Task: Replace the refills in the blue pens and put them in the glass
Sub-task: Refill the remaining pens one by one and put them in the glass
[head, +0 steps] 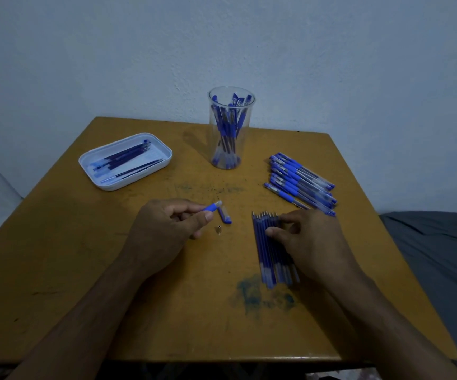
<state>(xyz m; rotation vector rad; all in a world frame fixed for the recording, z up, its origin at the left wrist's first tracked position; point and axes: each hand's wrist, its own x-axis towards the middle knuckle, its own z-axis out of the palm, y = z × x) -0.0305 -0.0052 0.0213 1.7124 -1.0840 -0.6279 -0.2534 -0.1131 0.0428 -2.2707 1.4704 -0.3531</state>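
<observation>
Seen from above: a worn wooden bench (167, 311), scuffed and blotched with blue ink near the front edge, set against a pale wall (84, 50). At far right, a stretch of grey fabric (436, 256) beside the bench.

Upright at the back centre, a tall clear glass (231, 130) crowded with blue pens. To its left, well apart, a white tray (125, 160) lying at an angle, with dark refills and clear tubes inside. To the right of the glass, a pile of capped blue pens (301, 183) lying side by side on the wood, slanting toward the right edge.

Nearer the front, right of centre, a row of blue refills (267, 253) laid parallel, metal tips pointing away. Resting on them, the right hand (315, 242), fingers curled down over the upper part of the row, thumb pressed against one refill; whether any single refill is pinched or only touched, impossible to tell.

Left of centre, the left hand (164, 229), raised slightly off the wood, fingers and thumb gripped round a pen barrel (211, 207), its blue grip and clear end poking out toward the right.

Just beside that end, flat on the bench, a blue pen cap (224, 215). Below the cap, close by, a small metal tip piece (218, 230) lying alone.
</observation>
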